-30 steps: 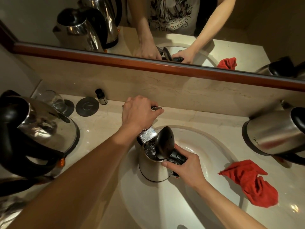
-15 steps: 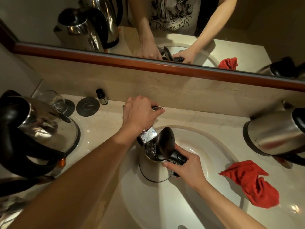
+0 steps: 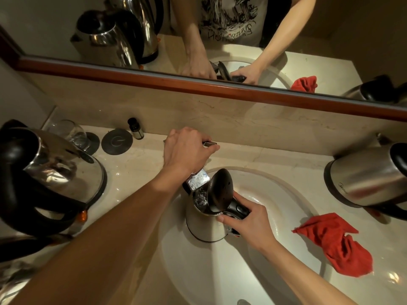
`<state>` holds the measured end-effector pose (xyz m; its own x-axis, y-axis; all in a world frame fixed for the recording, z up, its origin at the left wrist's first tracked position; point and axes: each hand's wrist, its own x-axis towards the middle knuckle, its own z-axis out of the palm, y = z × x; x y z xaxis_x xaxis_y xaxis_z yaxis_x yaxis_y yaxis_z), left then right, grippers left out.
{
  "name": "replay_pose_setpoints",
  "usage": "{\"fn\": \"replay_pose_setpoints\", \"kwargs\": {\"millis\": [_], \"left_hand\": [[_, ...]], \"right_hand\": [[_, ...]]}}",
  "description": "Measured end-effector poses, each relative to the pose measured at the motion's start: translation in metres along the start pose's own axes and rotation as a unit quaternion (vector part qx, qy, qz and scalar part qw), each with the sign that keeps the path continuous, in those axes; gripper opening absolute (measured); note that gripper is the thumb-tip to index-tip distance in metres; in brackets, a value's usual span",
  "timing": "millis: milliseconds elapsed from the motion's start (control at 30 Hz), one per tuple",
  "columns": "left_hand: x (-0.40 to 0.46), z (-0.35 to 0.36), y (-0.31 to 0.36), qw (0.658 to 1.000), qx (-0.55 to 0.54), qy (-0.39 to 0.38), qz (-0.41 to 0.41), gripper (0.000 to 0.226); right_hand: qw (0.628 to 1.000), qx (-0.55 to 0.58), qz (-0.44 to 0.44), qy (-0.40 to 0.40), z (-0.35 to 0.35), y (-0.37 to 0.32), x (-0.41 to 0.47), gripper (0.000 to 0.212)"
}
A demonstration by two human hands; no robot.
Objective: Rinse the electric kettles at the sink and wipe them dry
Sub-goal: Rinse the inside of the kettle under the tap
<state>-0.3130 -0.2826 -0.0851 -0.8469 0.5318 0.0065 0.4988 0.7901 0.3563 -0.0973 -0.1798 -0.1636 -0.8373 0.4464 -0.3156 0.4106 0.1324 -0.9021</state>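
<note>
The kettle is held upright in the sink, its lid swung open and its mouth set directly under the tap spout. Its black handle is gripped by the right hand, whose fingers are curled round it on the side nearer the body. The tap lever is grasped by the left hand just behind the kettle, at the back of the basin. Water appears to be splashing inside the kettle, so the filling part of the rinse is judged to be in hand. The coming move is thought to turn on the kettle's upright axis being lined up below the spout, with the left hand nearer the tap. A red cloth is laid on the worktop to the right, and two more kettles are stood at either side, one left and one right
</note>
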Motion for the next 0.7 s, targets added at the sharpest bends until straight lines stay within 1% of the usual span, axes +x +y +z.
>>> {"fn": "replay_pose_setpoints", "kwargs": {"millis": [700], "left_hand": [[0.0003, 0.0005, -0.0002, 1.0, 0.0, -0.001, 0.002, 0.042]], "right_hand": [[1.0, 0.017, 0.015, -0.001, 0.0002, 0.0022, 0.0008, 0.078]]}}
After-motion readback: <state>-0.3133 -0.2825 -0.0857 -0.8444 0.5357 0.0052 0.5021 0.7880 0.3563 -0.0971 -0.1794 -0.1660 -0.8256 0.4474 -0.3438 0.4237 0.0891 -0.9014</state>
